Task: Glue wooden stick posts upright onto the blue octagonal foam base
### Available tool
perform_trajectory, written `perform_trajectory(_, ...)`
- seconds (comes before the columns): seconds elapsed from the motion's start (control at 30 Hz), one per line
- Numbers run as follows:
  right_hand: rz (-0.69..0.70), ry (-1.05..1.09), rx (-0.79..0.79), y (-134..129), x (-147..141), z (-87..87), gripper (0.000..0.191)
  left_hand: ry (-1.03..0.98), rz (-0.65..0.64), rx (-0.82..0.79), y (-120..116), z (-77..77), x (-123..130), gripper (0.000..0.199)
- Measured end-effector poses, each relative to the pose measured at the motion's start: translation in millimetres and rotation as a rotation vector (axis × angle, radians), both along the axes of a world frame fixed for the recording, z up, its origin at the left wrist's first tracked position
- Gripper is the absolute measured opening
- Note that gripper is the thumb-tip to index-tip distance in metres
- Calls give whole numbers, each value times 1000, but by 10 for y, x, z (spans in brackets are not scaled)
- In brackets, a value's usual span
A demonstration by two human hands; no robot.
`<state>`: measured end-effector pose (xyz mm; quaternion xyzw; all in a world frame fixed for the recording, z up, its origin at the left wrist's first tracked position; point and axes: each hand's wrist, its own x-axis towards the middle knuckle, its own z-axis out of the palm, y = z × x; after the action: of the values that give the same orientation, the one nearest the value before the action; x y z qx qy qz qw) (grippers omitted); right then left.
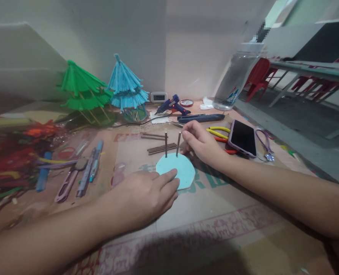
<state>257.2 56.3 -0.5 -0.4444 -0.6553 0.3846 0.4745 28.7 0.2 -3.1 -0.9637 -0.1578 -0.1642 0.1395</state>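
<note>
A light-blue disc (181, 170) with small dots near its rim lies flat on the table covering. Two thin brown sticks stand upright near its far edge: a left stick (166, 145) and a right stick (178, 144). My left hand (149, 193) rests on the near left part of the disc, fingers stretched out and pressing it down. Beside the right stick is my right hand (199, 143), its fingers loosely curved and apart; nothing shows in it. Behind the disc lie several loose brown sticks (160, 149).
At the back stand a green tiered paper roof (83, 84), a blue one (128, 86), a small clock (159, 97), a glue gun (173, 105) and a water bottle (235, 76). Pliers (219, 132) and a phone (243, 138) lie right; a cutter (69, 183) and pens (91, 168) left.
</note>
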Motion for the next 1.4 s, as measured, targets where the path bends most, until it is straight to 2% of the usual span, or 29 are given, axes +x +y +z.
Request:
perform_trajectory(0.27, 51, 27, -30, -12, -5, 7, 8, -25, -1, -18, 0, 2, 20, 23)
perform_trajectory(0.4, 24, -175, 177, -73, -3, 79, 17, -9, 4, -9, 0, -3, 12, 24)
perform_trajectory(0.5, 63, -320, 314, -92, 12, 104, 18, 6, -5, -3, -1, -7, 5, 23)
perform_trajectory(0.67, 91, -435, 330, -77, 4, 88, 14, 20, 7, -2, -3, -6, 2, 22)
perform_trajectory(1.17, 62, -460, 259, -55, -1, 86, 19, 37, 9, -11, -9, -8, 3, 22)
perform_trajectory(1.27, 71, -430, 281, -55, 0, 73, 12, 45, 10, -11, -19, 0, 1, 21)
perform_trajectory(1.3, 79, -406, 298, -58, 2, 70, 14, 41, 6, -10, -19, -1, 0, 21)
perform_trajectory(1.4, 89, -318, 375, -83, 9, 68, 38, 37, 5, -12, -10, -15, -2, 22)
